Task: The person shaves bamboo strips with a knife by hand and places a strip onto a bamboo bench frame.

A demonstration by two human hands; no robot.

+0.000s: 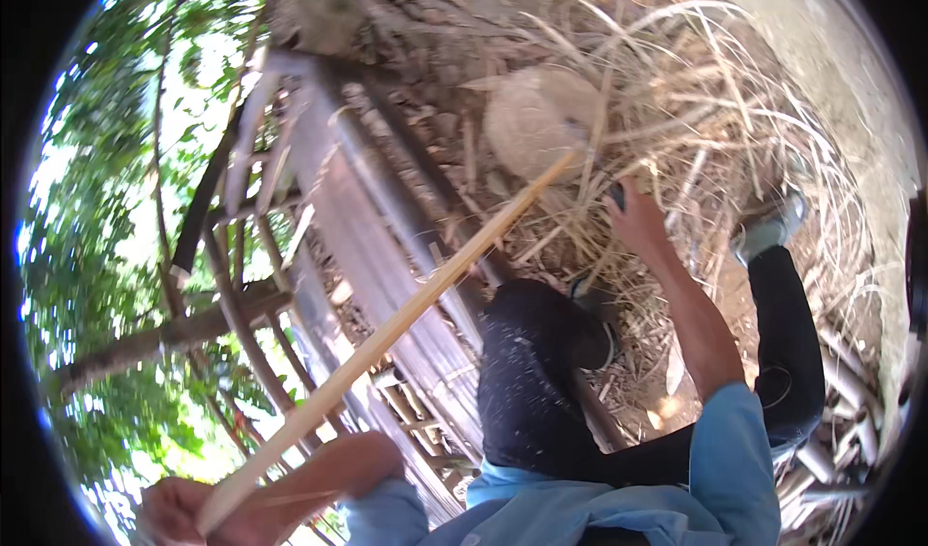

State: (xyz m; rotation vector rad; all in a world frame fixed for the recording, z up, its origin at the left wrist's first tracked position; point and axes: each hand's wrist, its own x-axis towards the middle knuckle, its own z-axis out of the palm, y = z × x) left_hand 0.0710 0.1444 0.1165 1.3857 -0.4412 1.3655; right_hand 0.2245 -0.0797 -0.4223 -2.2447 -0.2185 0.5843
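Strip point(387, 335) (pale wood, long, straight) runs diag. from L hand point(174, 507) up & fwd toward R hand point(636, 219). Wide end: at L hand, overlying wrist area. Narrow tip: just fwd-L of R hand, in line w/ stump point(536, 116); tip-to-stump contact cannot be told from this angle.

L hand state: fingers look curled; motion blur, so cannot tell whether they grip the strip. R hand state: closed round small dark object point(619, 195); obj. type unclear.

Positions, ref. hands:
- Stump (round, pale): fwd-L of R hand, near it.
- Shavings point(715, 111) (dry, thin, curled): around R hand, spreading fwd & to its R.
- Desk point(362, 242) (long planks w/ rails): btwn L & R hands, below mid-section of strip; clearance unclear.
- Dark trousers point(532, 382): L knee btwn hands, on body side of R hand; other leg to R of R forearm.
- Shoes point(773, 225): one R of R hand, other just to body side of it, partly hidden.
- Poles point(846, 440) (cut lengths, piled): body side & well R of R hand.
- Branch railing point(184, 336): fwd of L hand, w/ foliage point(87, 256) beyond.
- Wall point(826, 43): fwd & far R of R hand.
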